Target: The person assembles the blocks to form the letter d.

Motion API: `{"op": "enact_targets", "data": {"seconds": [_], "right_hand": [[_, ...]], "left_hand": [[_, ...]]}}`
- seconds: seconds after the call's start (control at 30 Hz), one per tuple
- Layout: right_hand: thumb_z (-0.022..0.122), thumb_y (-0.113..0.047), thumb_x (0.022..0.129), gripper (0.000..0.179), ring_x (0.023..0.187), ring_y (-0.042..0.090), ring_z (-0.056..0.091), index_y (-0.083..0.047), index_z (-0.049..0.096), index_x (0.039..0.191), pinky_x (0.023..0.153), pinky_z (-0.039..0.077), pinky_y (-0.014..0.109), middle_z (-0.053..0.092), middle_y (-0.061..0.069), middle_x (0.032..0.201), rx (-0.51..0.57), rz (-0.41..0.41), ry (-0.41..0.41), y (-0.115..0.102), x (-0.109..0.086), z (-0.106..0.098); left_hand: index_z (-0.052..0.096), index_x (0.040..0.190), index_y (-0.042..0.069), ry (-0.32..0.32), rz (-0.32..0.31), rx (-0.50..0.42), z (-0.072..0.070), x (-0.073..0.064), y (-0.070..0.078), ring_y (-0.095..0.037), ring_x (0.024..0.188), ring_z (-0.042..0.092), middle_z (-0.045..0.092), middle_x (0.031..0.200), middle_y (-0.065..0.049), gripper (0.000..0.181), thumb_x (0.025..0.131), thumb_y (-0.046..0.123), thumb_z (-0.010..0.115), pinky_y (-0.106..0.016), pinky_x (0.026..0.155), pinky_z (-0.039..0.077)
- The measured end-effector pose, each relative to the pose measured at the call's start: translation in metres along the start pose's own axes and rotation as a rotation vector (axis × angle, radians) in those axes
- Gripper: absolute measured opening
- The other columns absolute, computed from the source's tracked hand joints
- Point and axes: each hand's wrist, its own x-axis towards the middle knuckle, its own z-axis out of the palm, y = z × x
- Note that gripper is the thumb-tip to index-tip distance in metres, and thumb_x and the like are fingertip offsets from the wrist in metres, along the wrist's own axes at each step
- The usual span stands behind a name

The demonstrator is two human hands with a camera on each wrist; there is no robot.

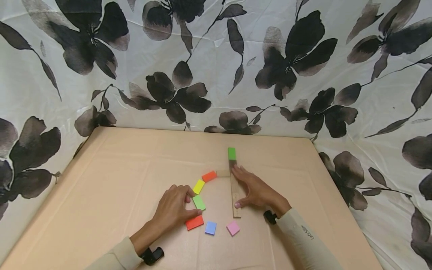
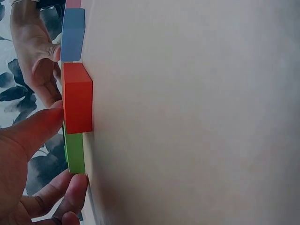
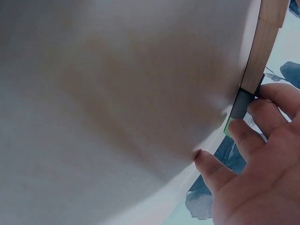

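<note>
A light-green block lies on the tan tabletop between the thumb and forefinger of my left hand, which pinches it at its two ends. Close by the thumb sits a red block, seen large as a red block in the left wrist view. My right hand rests along the right side of a straight row of blocks. This row has a green block at its far end, then a dark block, then plain wooden ones. Fingertips and thumb touch its side.
A yellow block and an orange block continue the curve beyond the light-green one. A plain wooden block bridges toward the row. Blue and pink blocks lie nearer. Floral cloth hangs behind the table.
</note>
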Motion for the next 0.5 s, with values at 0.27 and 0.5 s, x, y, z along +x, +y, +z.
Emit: {"op": "enact_targets", "data": {"seconds": [0.27,0.5], "right_hand": [[0.097,-0.041,0.071,0.128,0.167,0.037,0.007,-0.012,0.022,0.170,0.130,0.016,0.064,0.012,0.008,0.180,0.000,0.004,0.000,0.0000,-0.0003,0.0011],[0.097,-0.040,0.071,0.128,0.167,0.038,0.008,-0.012,0.022,0.170,0.129,0.016,0.065,0.013,0.009,0.180,-0.001,0.003,0.000,-0.0004,-0.0007,0.0005]], "left_hand": [[0.074,0.100,0.014,0.013,0.015,0.023,0.0022,0.0003,0.0004,-0.009,0.075,0.042,0.057,0.072,0.011,0.050,0.066,0.039,0.101,-0.025,0.071,0.036],[0.075,0.101,0.013,0.022,0.039,0.044,0.0022,0.0003,0.0009,-0.009,0.075,0.041,0.056,0.072,0.010,0.049,0.067,0.039,0.101,-0.025,0.070,0.035]]}}
